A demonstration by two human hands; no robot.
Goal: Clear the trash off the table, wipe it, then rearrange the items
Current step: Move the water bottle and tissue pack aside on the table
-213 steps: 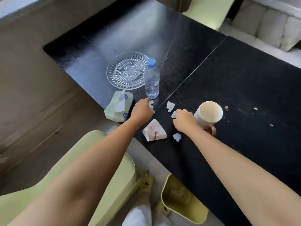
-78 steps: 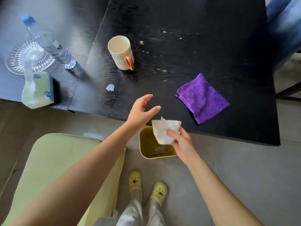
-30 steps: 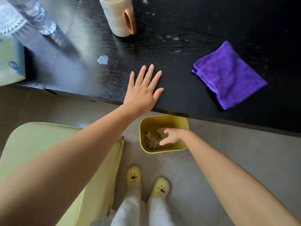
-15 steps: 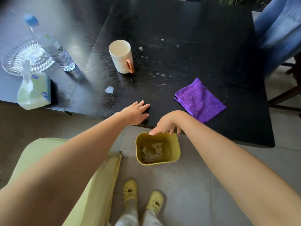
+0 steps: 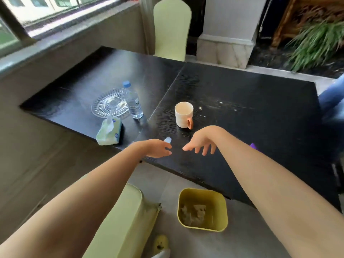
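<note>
Both hands hang over the near edge of the black desk [image 5: 242,94], empty: left hand [image 5: 158,148] loosely curled just short of a small white paper scrap [image 5: 167,140] lying by that edge, right hand [image 5: 202,143] with fingers spread and pointing down. Mug [image 5: 184,114] stands behind the hands, crumbs [image 5: 200,108] beside it; glass plate [image 5: 110,102], water bottle [image 5: 132,100] and tissue pack [image 5: 108,131] sit toward the left near corner. Yellow bin [image 5: 202,209] with crumpled paper is on the floor below the near edge, and a purple cloth [image 5: 253,145] peeks out behind the right forearm.

Home dining room: black table [image 5: 242,94], covered chair [image 5: 172,28], window [image 5: 37,8].
</note>
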